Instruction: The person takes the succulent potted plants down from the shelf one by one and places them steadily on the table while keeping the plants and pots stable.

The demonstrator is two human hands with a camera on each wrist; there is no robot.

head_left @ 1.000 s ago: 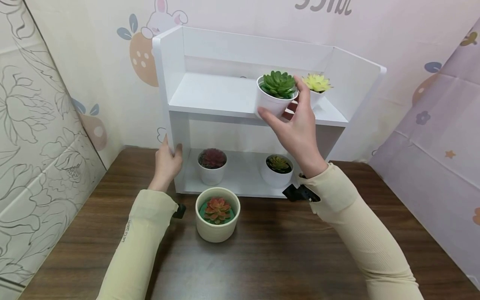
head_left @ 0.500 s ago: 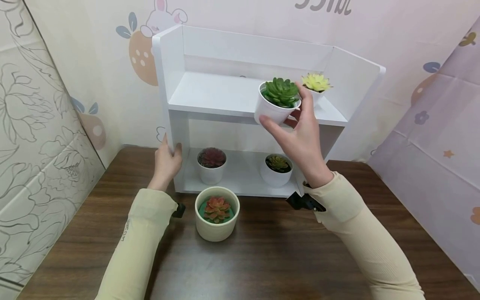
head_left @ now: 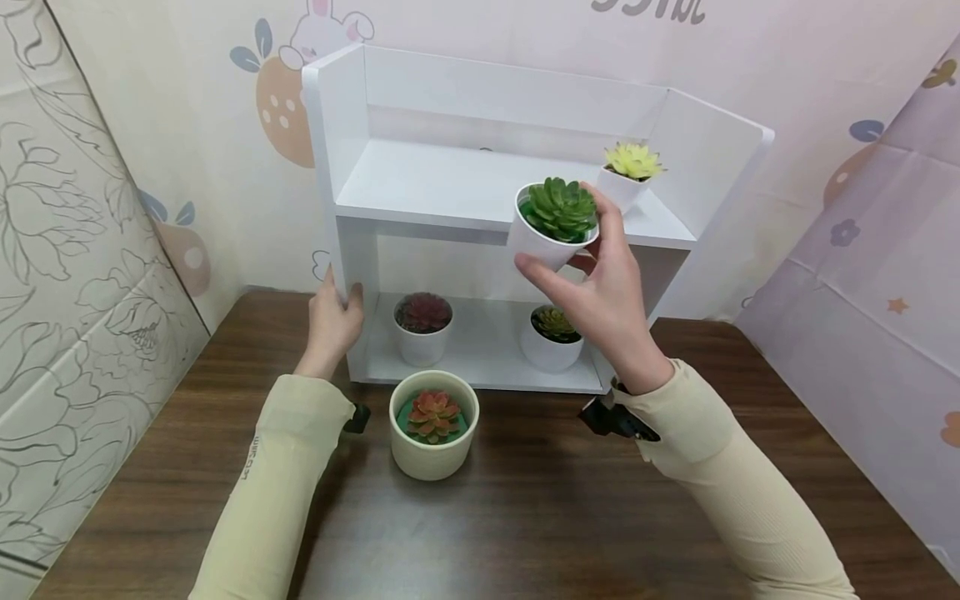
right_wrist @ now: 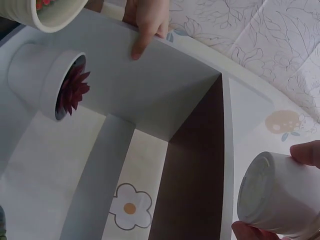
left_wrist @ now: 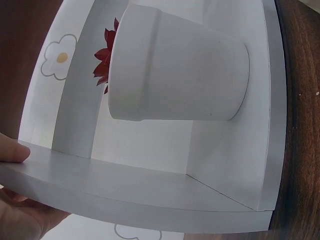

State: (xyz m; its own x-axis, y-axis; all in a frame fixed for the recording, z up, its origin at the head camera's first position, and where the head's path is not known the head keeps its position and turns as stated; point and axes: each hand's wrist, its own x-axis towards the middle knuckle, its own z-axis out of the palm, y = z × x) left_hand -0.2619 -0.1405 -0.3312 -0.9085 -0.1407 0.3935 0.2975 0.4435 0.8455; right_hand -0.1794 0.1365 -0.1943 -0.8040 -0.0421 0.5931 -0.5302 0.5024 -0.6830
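Note:
My right hand (head_left: 613, 304) holds a white-potted green succulent (head_left: 561, 210), thumb on one side and fingers on the other. The pot is tilted, in front of the upper board of a white two-tier shelf (head_left: 427, 179); its base (right_wrist: 255, 189) shows in the right wrist view. With my left hand (head_left: 333, 325) I grip the shelf's left side panel, thumb inside and fingers outside. A yellow-green succulent (head_left: 632, 162) stands on the upper tier at the right. Below stand a dark red succulent (head_left: 423, 315) and an olive-green one (head_left: 555, 325), partly hidden by my right hand.
A cream pot (head_left: 431, 460) with an orange-red succulent stands on the dark wooden table (head_left: 525, 517), in front of the shelf. Printed cloth (head_left: 277, 225) hangs behind the shelf and at both sides.
My right hand has lowered the green succulent from the upper tier's height to in front of its edge, tilting the pot. My left hand keeps its grip on the side panel.

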